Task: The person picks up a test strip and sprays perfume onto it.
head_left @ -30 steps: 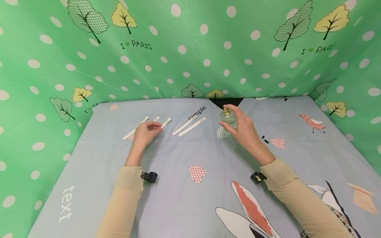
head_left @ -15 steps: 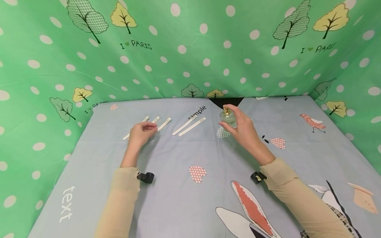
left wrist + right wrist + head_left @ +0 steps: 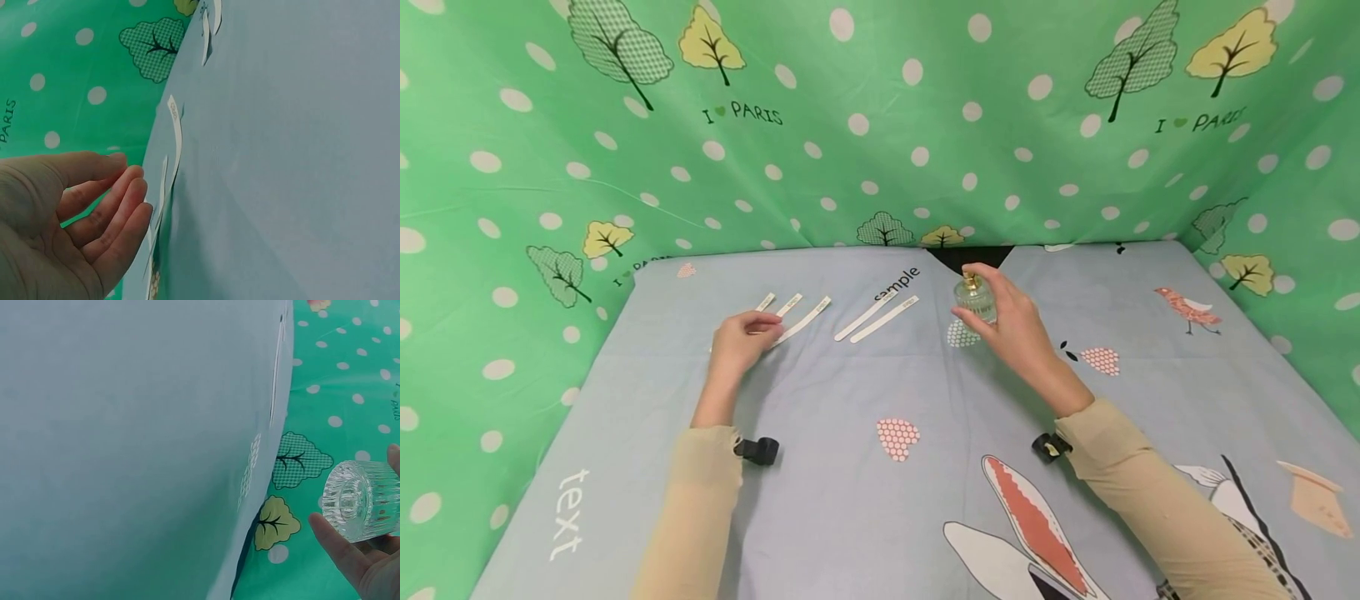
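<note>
My right hand (image 3: 1021, 333) grips a ribbed clear glass perfume bottle (image 3: 973, 302) with a gold sprayer neck. Its index finger lies over the top, and the thumb is at the lower side. The right wrist view shows the thick glass base (image 3: 347, 503) of the bottle, raised off the cloth. At left, my left hand (image 3: 739, 343) hovers over three white paper test strips (image 3: 806, 320), partly covering them. In the left wrist view, the left hand's fingers (image 3: 122, 240) are loosely bent with nothing between them, and a curved strip (image 3: 177, 140) lies just beyond.
Two more white strips (image 3: 883, 320) lie side by side mid-table, between the hands. A pale blue printed cloth (image 3: 835, 500) covers the table. Green dotted fabric (image 3: 880, 108) hangs behind and at both sides.
My left hand has moved left and slightly toward me, uncovering more of the third strip. The right hand and the bottle stay in place.
</note>
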`<control>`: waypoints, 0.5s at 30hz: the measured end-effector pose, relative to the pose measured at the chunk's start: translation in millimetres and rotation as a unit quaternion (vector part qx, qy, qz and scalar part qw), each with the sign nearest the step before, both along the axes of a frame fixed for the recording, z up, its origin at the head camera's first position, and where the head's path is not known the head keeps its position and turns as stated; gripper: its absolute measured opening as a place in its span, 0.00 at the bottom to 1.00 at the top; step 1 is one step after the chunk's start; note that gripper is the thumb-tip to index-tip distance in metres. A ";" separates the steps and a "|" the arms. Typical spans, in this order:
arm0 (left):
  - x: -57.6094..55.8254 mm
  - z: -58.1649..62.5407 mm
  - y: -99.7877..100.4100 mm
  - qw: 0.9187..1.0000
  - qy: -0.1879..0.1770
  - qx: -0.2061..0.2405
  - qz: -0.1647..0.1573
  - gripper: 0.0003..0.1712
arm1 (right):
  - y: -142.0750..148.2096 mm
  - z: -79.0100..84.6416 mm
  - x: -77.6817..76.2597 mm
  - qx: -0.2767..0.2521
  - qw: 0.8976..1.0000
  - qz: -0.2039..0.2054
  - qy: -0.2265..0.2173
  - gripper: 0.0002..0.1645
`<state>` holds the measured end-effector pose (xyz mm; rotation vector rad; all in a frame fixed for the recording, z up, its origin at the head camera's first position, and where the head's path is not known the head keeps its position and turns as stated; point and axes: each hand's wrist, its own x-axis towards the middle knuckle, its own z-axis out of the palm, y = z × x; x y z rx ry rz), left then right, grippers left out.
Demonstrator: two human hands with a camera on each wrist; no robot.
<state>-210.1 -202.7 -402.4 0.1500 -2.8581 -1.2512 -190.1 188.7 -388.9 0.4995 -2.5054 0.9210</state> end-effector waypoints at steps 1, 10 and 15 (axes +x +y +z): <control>0.4 0.0 -1.1 1.000 0.001 0.001 0.002 0.15 | -0.1 0.1 0.0 0.000 1.000 0.000 0.000 0.36; 4.2 1.8 -10.6 1.000 -0.009 -0.004 0.009 0.15 | -0.8 1.0 -1.3 -0.002 1.000 -0.001 0.003 0.36; 5.0 0.2 -14.8 1.000 -0.020 -0.003 0.014 0.16 | -1.1 1.4 -1.8 -0.004 1.000 0.001 0.002 0.36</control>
